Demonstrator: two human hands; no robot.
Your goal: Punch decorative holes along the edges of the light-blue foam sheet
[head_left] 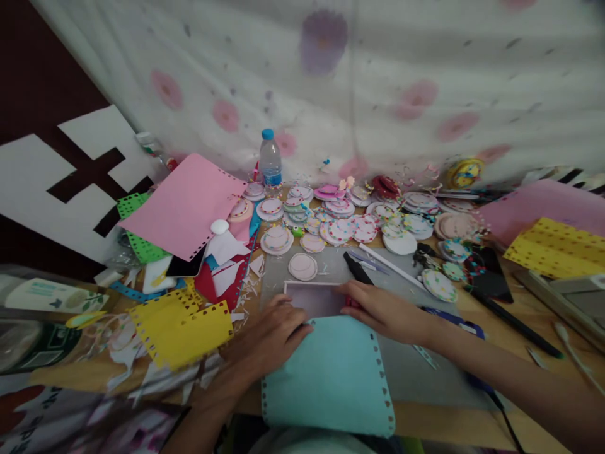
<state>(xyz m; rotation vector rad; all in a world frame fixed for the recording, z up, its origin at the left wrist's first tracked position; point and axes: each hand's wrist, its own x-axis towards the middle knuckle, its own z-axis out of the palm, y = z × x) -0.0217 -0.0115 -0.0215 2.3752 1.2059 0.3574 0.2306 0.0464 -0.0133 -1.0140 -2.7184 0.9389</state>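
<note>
Atm L fingers (289, 317) bent, touching teal sheet (326, 378), R fingers (357, 292) closed on red item (350, 303)

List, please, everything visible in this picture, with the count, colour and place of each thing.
teal sheet: one, teal, front middle
white-rimmed rectangle: one, pale, between the hands
red object: one, red, at the right hand
paper discs: many, mostly white or pink, back middle
bottle: one, clear with blue cap, behind the discs
pink sheets: two, pink, left and far right
yellow sheets: at least two, yellow, left and right
curtain: one, white with flowers, at the back
mat: one, grey, on the table
smaller clutter: too blurred to count
left hand: one, bare, beside the rectangle
right hand: one, bare, fingers around the red object
</note>
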